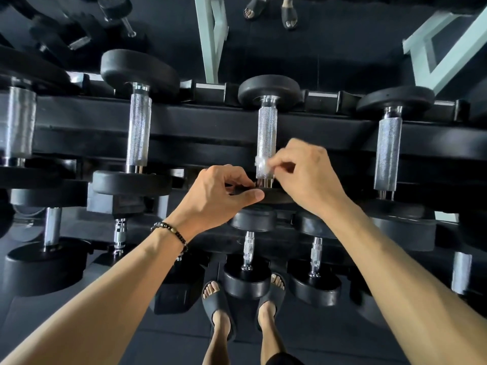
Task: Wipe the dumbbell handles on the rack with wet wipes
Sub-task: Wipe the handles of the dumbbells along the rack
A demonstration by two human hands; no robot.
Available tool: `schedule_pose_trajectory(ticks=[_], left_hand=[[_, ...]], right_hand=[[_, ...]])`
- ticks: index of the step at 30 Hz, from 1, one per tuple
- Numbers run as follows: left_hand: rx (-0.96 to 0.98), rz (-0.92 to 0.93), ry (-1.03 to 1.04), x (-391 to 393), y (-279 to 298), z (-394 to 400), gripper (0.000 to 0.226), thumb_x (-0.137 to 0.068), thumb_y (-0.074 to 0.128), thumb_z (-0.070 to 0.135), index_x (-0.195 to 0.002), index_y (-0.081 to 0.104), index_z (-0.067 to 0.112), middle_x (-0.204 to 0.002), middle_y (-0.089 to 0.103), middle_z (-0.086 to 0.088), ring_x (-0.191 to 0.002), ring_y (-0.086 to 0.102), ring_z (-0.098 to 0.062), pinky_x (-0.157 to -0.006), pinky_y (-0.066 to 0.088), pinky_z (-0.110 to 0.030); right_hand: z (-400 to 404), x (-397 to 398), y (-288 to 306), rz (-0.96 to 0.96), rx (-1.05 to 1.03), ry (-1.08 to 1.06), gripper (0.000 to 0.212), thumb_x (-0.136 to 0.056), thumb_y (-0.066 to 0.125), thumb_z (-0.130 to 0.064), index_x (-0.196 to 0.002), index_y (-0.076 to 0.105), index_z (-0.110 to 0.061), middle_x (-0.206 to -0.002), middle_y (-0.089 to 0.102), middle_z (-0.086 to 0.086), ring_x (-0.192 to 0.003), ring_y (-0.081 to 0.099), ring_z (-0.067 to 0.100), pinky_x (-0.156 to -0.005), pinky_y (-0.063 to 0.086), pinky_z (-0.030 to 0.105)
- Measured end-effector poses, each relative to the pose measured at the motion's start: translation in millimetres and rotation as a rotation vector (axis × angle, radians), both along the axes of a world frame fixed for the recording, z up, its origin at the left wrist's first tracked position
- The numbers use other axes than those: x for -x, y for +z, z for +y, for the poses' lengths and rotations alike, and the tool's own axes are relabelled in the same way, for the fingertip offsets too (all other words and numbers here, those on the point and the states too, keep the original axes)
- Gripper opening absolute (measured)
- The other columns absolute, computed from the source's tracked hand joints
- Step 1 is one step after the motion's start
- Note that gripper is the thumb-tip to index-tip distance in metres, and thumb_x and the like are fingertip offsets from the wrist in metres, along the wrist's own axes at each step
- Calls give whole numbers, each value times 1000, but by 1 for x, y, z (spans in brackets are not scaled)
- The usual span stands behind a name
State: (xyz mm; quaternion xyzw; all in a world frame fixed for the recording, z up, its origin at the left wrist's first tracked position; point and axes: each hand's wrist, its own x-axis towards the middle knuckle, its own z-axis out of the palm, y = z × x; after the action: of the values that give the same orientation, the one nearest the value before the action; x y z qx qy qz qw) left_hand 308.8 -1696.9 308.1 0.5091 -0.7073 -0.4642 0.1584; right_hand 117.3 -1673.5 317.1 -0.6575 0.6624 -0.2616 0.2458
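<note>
A small white wet wipe (261, 164) is pinched between the fingertips of the right hand (308, 175) and held against the near end of a knurled dumbbell handle (266, 138) on the upper tier of the rack (210, 127), just above the picture's centre. The left hand (218, 196), at 7 o'clock from the wipe, is curled round the near weight plate (276, 197) of the same dumbbell, thumb along its edge, apparently to steady it.

Several slips can be foreseen. The wipe is bunched very small, so the rough knurling could snag it and pull it out of the pinch, or only a narrow strip of metal might be cleaned. If the plate is let go while the handle is being rubbed, the dumbbell could be rolled in its cradle (bare toes in sandals (218, 299) lie directly below, at 6 o'clock). Fingertips could also be scraped on the knurling or caught between plate and rack.

Much is hard to make out. The right fingertips and the wipe are blurred, so the wipe's folds and wetness cannot be judged. The near collar of the handle is hidden behind both hands. The dumbbell at 9 o'clock (17, 122) is cut off by the frame edge, and no pack of wipes is seen.
</note>
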Motion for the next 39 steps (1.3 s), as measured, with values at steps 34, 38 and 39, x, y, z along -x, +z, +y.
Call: schedule_pose_trajectory(ticks=[34,38,39], left_hand=[[13,-69,-1,-15,-3,-3,9,-82,77,38,-83,72,30,-80,72,12,-76,67,-5,-75,56,-31],[3,-66,7,-17,-6,-3,10,-82,78,39,-83,72,32,-80,72,12,-77,68,-6,-77,57,-34],[4,-59,8,-17,-6,-3,11,-81,78,40,-83,72,31,-80,72,12,-76,68,-7,-76,57,-34]], right_hand=[[-11,-8,0,-210,-139,-134,22,-80,66,0,-76,75,-20,-66,66,-15,-59,61,-2,-56,46,13],[-10,-14,0,-211,-93,-187,21,-81,64,-1,-77,75,-18,-68,67,-14,-60,63,4,-57,50,20],[-3,-14,0,-189,-128,-142,23,-81,64,0,-77,76,-19,-69,66,-15,-60,63,5,-57,51,21]])
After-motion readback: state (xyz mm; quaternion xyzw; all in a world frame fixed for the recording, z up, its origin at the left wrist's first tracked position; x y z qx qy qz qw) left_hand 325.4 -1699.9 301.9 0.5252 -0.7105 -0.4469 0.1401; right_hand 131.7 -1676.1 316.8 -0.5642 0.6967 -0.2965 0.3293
